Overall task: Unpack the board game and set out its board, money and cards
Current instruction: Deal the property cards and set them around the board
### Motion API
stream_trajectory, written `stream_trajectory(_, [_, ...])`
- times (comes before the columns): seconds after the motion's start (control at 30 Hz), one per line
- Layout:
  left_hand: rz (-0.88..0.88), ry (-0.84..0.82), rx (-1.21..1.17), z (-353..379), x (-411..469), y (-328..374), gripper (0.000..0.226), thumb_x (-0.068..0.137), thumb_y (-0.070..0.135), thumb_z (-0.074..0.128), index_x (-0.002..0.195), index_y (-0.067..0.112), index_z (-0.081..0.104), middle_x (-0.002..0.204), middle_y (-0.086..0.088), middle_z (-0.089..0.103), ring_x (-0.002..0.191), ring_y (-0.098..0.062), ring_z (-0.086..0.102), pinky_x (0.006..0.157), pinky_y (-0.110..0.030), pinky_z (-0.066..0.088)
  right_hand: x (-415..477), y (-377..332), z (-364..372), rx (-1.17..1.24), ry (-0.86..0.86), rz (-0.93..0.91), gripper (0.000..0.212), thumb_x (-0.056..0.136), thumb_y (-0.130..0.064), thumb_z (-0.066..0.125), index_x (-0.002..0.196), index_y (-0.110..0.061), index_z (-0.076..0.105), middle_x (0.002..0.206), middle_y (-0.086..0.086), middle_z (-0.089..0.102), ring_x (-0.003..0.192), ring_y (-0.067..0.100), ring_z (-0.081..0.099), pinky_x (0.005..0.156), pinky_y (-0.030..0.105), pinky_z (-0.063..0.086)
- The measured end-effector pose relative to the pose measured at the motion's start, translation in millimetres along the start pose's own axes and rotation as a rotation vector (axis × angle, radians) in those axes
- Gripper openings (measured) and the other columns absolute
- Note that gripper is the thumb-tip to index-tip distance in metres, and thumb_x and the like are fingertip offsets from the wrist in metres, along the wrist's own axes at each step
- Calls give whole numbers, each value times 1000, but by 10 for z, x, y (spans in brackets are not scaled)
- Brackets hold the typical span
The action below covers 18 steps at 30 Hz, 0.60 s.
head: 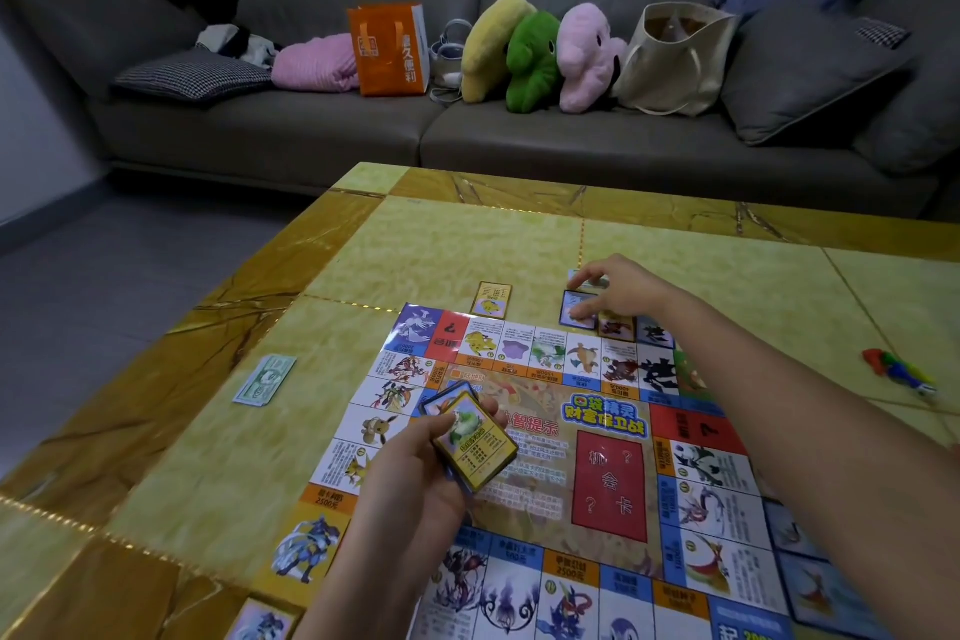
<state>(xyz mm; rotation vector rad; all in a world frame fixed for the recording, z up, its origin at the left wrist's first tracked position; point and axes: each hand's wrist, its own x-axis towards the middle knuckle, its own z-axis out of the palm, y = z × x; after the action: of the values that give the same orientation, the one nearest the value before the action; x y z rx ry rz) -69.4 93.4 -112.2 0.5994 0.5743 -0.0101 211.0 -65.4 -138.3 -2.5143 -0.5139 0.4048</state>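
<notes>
The paper game board [566, 452] lies unfolded on the yellow table [467, 244]. My left hand [415, 478] grips a stack of yellow-edged cards [470, 439] over the board's left part. My right hand [618, 288] reaches past the board's far edge and its fingers touch a blue-edged card [577, 309] lying flat there. One yellow card [492, 299] lies alone beyond the far edge. More cards lie along the board's right side [800, 561] and near its front left corner [262, 621]. A stack of green paper money [265, 378] rests left of the board.
Small coloured pieces [901, 369] lie on the table at the right. Behind the table stands a grey sofa [363, 130] with an orange bag [389, 48], plush toys [535, 57], a canvas tote [675, 60] and cushions. Grey floor shows at the left.
</notes>
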Motion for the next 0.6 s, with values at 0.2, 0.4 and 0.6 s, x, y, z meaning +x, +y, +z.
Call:
stream_trajectory(0.2, [17,-3,10,4,-4,-1,24,95,2,39,101,-9,60,91,-23,71,71,-27,72,62,-38,60,-5,19,-8,18,-28,-8,43,70,-26,83,109,-28,63,140,7,48,132,24,42,100,39,38])
stream_trajectory(0.4, [-2,-3,-11,15,-5,0,27,95,5,37,99,-10,59,88,-23,71,70,-27,71,58,-36,60,-44,-2,-36,9,-59,-36,44,73,-20,81,114,-23,64,142,6,47,134,24,40,99,37,35])
stream_trajectory(0.6, [3,-2,-11,7,-6,9,26,95,5,38,100,-10,58,89,-24,71,69,-27,72,66,-41,57,-78,-42,-59,-9,-83,-43,45,75,-18,80,117,-21,64,144,5,45,136,24,37,101,36,34])
